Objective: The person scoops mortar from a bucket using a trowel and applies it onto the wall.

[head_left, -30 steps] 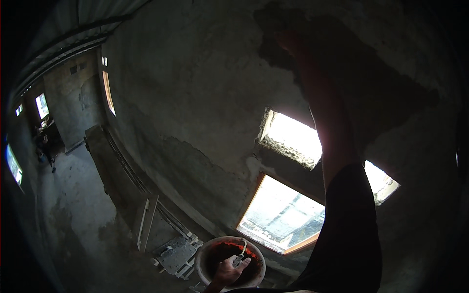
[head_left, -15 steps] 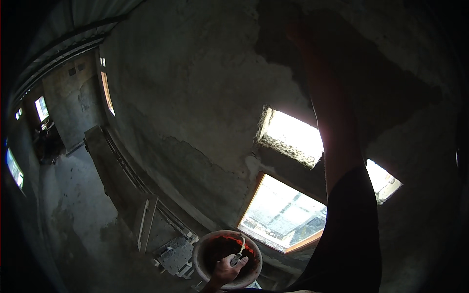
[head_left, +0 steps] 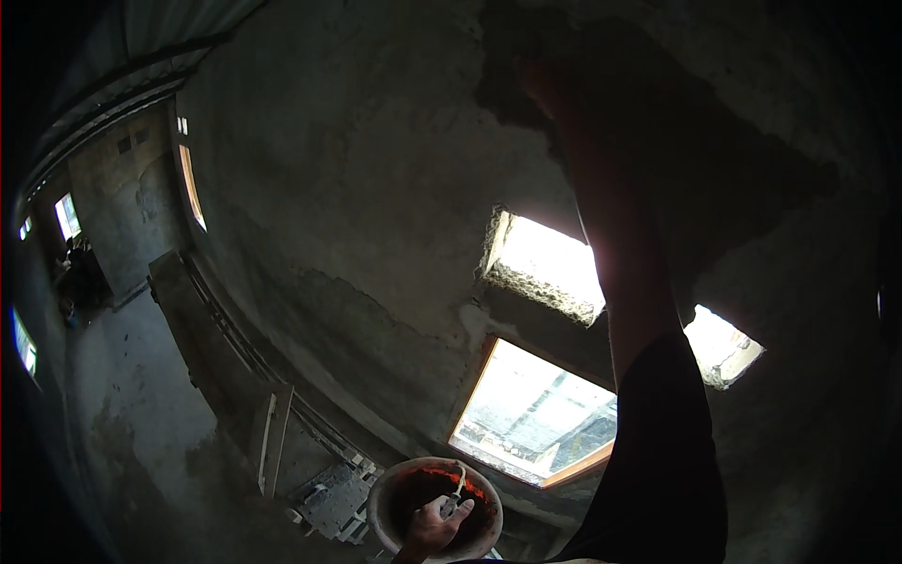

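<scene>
My left hand [head_left: 435, 524] reaches into a round bucket [head_left: 380, 510] at the bottom of the view. Its fingers are closed around a grey handle [head_left: 450, 506] with a pale curved end that rises toward the bucket's far rim. The bucket is orange-red inside and crusted with grey; its dark contents are hard to make out. Stretched far up the wall, my right arm ends in my right hand [head_left: 536, 86], against a darker, damp-looking patch [head_left: 695, 160] on the grey wall. Deep shadow hides those fingers and anything in them.
A wood-framed window [head_left: 536, 409] is right of the bucket, below two rough-edged wall openings [head_left: 550, 263]. Long boards [head_left: 211, 324] run along the wall's foot at left. A grey, caked platform [head_left: 334, 498] lies beside the bucket. Far left, a dark shape [head_left: 83, 273] stands near another window.
The whole view has shifted slightly left. My right hand has slid a little left and down across the dark patch. My left hand keeps its grip inside the bucket.
</scene>
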Tool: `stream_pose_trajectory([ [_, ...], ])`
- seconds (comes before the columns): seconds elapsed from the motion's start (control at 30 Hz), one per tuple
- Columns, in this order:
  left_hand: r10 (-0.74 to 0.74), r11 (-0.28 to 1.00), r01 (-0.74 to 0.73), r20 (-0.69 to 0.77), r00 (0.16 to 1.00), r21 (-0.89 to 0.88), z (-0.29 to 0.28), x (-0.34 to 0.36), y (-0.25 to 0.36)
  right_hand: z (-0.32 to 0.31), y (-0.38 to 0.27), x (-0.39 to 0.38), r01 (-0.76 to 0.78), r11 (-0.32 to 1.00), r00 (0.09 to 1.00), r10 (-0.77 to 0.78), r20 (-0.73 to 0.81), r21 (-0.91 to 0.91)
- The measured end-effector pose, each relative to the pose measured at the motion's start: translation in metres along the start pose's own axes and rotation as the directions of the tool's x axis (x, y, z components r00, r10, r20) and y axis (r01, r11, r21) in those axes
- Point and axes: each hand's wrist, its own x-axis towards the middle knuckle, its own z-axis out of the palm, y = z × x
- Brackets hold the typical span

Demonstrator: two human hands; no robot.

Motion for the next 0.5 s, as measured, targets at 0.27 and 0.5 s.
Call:
stream_pose_trajectory([
  [0.27,-0.112,0.991,0.099,0.146,0.983,0.091,0.006,0.001,-0.003,-0.021,-0.004,-0.006,0.161,0.905,0.985,-0.126,0.114,-0.394],
  [0.5,-0.151,0.986,0.133,0.188,0.971,0.104,0.006,-0.002,0.008,-0.026,0.031,0.019,0.088,0.977,0.982,-0.052,0.184,-0.194],
])
